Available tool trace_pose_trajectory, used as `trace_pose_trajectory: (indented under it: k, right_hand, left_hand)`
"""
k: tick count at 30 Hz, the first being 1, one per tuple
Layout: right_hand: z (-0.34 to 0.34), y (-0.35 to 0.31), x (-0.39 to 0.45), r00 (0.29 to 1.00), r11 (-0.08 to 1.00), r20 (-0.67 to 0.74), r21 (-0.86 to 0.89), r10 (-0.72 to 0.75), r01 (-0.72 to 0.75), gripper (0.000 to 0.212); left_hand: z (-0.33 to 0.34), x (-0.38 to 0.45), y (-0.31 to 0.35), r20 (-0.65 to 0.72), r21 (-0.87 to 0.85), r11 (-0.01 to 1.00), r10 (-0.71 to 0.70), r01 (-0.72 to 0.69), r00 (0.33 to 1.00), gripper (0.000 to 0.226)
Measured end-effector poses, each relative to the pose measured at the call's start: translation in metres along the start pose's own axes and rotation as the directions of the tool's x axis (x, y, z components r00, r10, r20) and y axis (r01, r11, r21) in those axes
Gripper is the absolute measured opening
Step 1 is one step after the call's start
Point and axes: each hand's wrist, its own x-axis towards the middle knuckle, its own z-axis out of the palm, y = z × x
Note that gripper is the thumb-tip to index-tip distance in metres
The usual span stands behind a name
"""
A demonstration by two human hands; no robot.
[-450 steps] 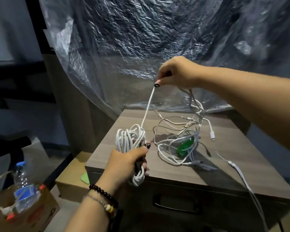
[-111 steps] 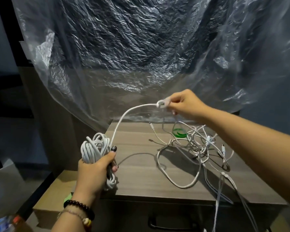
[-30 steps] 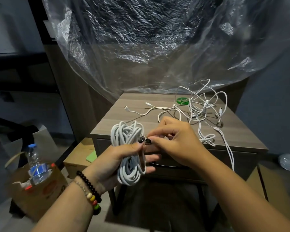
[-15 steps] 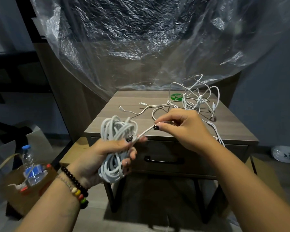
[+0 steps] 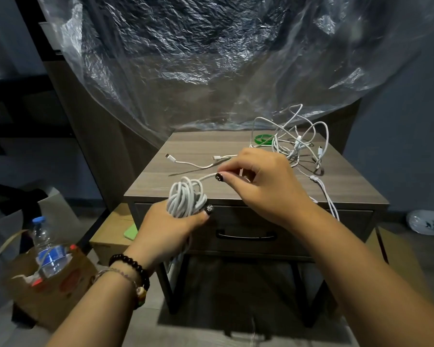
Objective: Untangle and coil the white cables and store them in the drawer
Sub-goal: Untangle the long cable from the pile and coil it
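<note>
My left hand (image 5: 164, 229) grips upright coiled cable (image 5: 186, 200); right hand (image 5: 261, 182) pinches its tail, running right. No legible labels.

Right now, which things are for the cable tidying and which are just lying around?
For the job:
coiled cable held by left hand
its loose end, pinched by right hand
tangled cables on the nightstand
drawer, closed

Just lying about:
water bottle
green ring
plastic sheet
</note>
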Motion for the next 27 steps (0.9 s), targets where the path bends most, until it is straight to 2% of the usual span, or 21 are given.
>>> trace_pose_trajectory:
  k: [3,5,6,8,10,12,13,16,18,23,27]
  right_hand:
    - [-0.001,-0.009,-0.002,0.999,0.996,0.009,0.076,0.041,-0.042,0.014]
    - [-0.002,-0.014,-0.004,0.987,0.98,0.085,0.14,0.133,-0.144,0.018]
    - [-0.002,-0.015,-0.005,0.975,0.971,0.146,0.141,0.17,-0.191,0.018]
    - [0.0,-0.016,-0.007,0.944,0.966,0.256,0.095,0.21,-0.241,0.014]
    - [0.002,-0.019,-0.01,0.93,0.966,0.296,0.07,0.218,-0.249,0.014]
    - [0.004,-0.025,-0.012,0.93,0.969,0.306,0.075,0.204,-0.237,0.015]
    - [0.007,-0.028,-0.013,0.931,0.973,0.315,0.075,0.186,-0.22,0.017]
    - [0.018,-0.04,-0.019,0.936,0.991,0.333,0.036,0.112,-0.131,0.024]
    - [0.024,-0.044,-0.023,0.938,0.996,0.334,0.0,0.087,-0.093,0.027]
    - [0.026,-0.048,-0.029,0.943,0.992,0.333,-0.128,0.025,0.019,0.024]
    - [0.03,-0.053,-0.033,0.944,0.991,0.331,-0.132,0.009,0.037,0.035]
  left_hand:
    - [0.001,0.001,0.001,-0.104,-0.09,0.994,0.047,-0.057,0.993,0.015]
    - [0.0,0.003,0.001,-0.175,-0.217,0.972,0.048,-0.086,0.983,0.015]
    - [-0.002,0.005,0.0,-0.214,-0.277,0.956,0.041,-0.1,0.976,0.022]
    - [-0.006,0.007,-0.001,-0.29,-0.38,0.918,-0.007,-0.108,0.957,0.04]
    - [-0.01,0.01,-0.002,-0.33,-0.482,0.872,-0.092,-0.084,0.94,0.037]
    - [-0.011,0.009,-0.001,-0.288,-0.589,0.807,-0.158,-0.045,0.945,0.027]
    - [-0.011,0.008,0.0,-0.243,-0.625,0.781,-0.175,-0.015,0.954,0.029]
    - [-0.006,0.006,-0.002,-0.109,-0.653,0.755,-0.178,0.064,0.978,0.063]
    - [-0.002,0.003,-0.001,-0.103,-0.671,0.741,-0.127,0.026,0.987,0.07]
    - [-0.001,0.001,0.001,-0.142,-0.681,0.73,-0.066,-0.049,0.988,0.047]
    - [-0.001,0.006,-0.001,-0.277,-0.616,0.784,-0.119,-0.081,0.954,0.013]
